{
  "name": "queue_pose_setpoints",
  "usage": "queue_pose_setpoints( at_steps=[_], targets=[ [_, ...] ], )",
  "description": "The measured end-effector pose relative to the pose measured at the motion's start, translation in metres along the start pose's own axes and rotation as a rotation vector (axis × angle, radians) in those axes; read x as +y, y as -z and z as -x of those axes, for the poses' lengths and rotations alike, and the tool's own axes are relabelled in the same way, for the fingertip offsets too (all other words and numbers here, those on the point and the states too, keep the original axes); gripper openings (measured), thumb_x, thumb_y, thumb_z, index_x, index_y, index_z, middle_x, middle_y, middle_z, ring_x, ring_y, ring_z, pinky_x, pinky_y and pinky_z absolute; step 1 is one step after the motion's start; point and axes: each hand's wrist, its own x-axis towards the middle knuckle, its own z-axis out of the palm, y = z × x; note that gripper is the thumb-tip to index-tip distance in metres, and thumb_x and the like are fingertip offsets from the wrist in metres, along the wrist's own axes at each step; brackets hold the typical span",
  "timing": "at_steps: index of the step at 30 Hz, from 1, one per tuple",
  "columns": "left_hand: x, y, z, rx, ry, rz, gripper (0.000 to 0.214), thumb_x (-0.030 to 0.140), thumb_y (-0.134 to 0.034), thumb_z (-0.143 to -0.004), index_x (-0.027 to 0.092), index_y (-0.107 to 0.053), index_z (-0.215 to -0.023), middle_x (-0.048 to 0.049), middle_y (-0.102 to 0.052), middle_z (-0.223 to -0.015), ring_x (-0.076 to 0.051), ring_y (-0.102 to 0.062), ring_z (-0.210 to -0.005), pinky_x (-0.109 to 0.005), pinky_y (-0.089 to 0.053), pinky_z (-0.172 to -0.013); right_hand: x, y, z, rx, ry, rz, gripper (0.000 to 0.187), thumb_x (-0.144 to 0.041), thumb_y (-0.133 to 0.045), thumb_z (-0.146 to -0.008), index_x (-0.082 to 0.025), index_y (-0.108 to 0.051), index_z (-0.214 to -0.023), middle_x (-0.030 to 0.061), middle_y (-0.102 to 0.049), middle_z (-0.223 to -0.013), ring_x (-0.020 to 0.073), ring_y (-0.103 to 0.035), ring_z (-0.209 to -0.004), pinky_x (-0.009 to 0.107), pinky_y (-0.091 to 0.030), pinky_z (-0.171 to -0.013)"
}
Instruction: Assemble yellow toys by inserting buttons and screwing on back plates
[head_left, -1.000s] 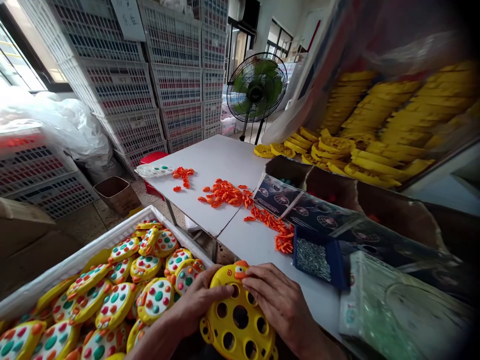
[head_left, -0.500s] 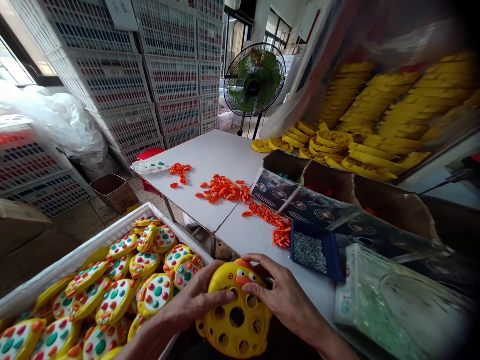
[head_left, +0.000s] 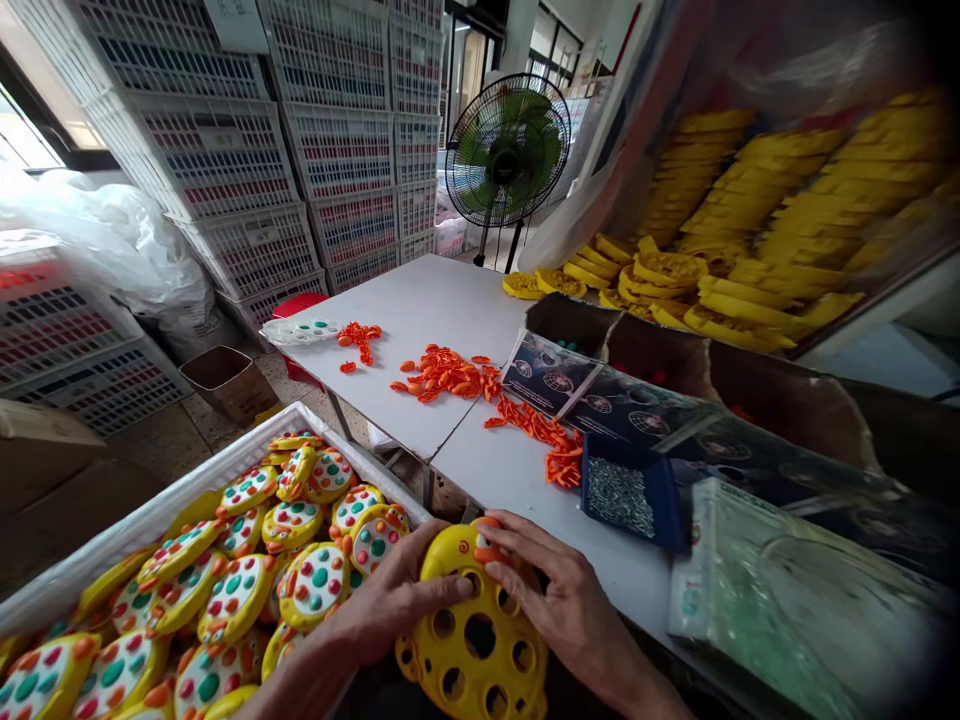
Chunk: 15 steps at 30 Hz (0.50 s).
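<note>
A yellow chick-shaped toy shell (head_left: 474,635) with round holes rests at the near edge of the white table (head_left: 442,300). My left hand (head_left: 390,600) grips its left side with the fingers curled over the rim. My right hand (head_left: 551,590) lies over its head, the fingers pressing on the orange beak and crest. Loose orange plastic parts (head_left: 491,395) trail across the table ahead of both hands.
A white crate (head_left: 187,485) of finished yellow toys with coloured buttons sits at my left. A blue tray of screws (head_left: 626,495), cardboard boxes (head_left: 712,380) and a bagged item (head_left: 787,590) stand at the right. Stacked yellow shells (head_left: 750,250), a fan (head_left: 508,155) and stacked crates (head_left: 300,150) fill the back.
My right hand has shifted from the toy's right side up onto its head, covering the eyes and beak. The left hand keeps its grip on the left side.
</note>
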Motion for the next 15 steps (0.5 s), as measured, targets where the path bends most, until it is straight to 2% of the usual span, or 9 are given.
queue_pose_setpoints(
  at_steps=[3,6,9,13,15],
  targets=[
    [0.005,0.000,0.002,-0.051,0.007,-0.052,0.051,0.037,-0.084,-0.077,0.023,-0.065,-0.122,-0.0024,-0.073,-0.101,-0.019,-0.067,-0.084,-0.022,-0.049,-0.065,-0.001,0.006,-0.003,-0.070,-0.226,-0.291,0.038,-0.040,-0.076,-0.085,-0.025,-0.074,-0.120,0.0082,-0.073,-0.124,0.0258,-0.071,-0.113,0.036,-0.061,-0.094],
    [0.008,0.001,0.003,-0.094,-0.018,-0.082,0.045,0.037,-0.082,-0.080,0.022,-0.066,-0.118,-0.0019,-0.072,-0.098,-0.018,-0.067,-0.082,-0.021,-0.047,-0.063,-0.003,0.008,-0.006,-0.074,-0.397,-0.402,0.056,-0.042,-0.082,-0.077,-0.024,-0.066,-0.129,0.0070,-0.074,-0.112,0.0247,-0.072,-0.099,0.034,-0.062,-0.081],
    [0.008,0.003,0.002,-0.116,-0.042,-0.019,0.043,0.035,-0.081,-0.081,0.022,-0.065,-0.119,-0.0025,-0.074,-0.100,-0.020,-0.068,-0.084,-0.023,-0.049,-0.066,-0.006,0.006,-0.010,-0.079,-0.451,-0.455,0.061,-0.043,-0.085,-0.073,-0.023,-0.066,-0.128,0.0061,-0.075,-0.104,0.0259,-0.071,-0.098,0.035,-0.060,-0.081],
    [0.003,0.011,-0.003,-0.123,-0.002,0.082,0.046,0.033,-0.083,-0.079,0.024,-0.065,-0.121,-0.0047,-0.076,-0.107,-0.025,-0.071,-0.094,-0.029,-0.052,-0.077,-0.012,0.002,-0.015,-0.117,-0.525,-0.706,0.058,-0.046,-0.085,-0.075,-0.022,-0.066,-0.124,0.0072,-0.075,-0.114,0.0264,-0.069,-0.111,0.034,-0.057,-0.091],
    [0.001,0.020,-0.007,-0.113,0.008,0.103,0.047,0.032,-0.084,-0.078,0.024,-0.067,-0.121,-0.0052,-0.076,-0.107,-0.024,-0.072,-0.095,-0.031,-0.052,-0.080,-0.014,-0.001,-0.015,-0.104,-0.563,-0.803,0.053,-0.045,-0.085,-0.076,-0.021,-0.066,-0.119,0.0069,-0.075,-0.114,0.0250,-0.070,-0.110,0.032,-0.056,-0.091]
  ],
)
